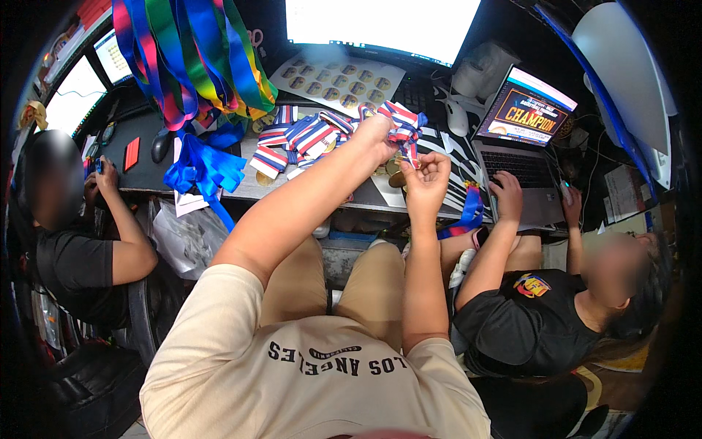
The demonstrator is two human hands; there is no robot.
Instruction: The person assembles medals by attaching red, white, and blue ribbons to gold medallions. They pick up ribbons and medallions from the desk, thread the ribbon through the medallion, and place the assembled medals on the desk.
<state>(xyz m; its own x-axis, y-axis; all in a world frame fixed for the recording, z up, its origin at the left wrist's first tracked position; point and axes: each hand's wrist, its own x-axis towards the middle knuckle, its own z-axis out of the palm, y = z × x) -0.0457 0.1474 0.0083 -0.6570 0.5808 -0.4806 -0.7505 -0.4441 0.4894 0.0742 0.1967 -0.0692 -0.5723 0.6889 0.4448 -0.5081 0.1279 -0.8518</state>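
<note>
My left hand is closed around a folded bundle of red, white and blue medal ribbon, held above the desk. Just to its right, my right hand has its fingers curled, with thumb and fingertips pinching the lower end of that ribbon. A round gold medal shows beside the right thumb; whether it hangs from this ribbon I cannot tell. Left of my hands lies a pile of similar striped ribbons, with a few gold medals partly showing under and beside it.
Multicoloured ribbons hang at the back left above a blue ribbon bundle. Behind my hands are a sheet of round stickers and a bright monitor. A co-worker uses a laptop at right; another person sits at left.
</note>
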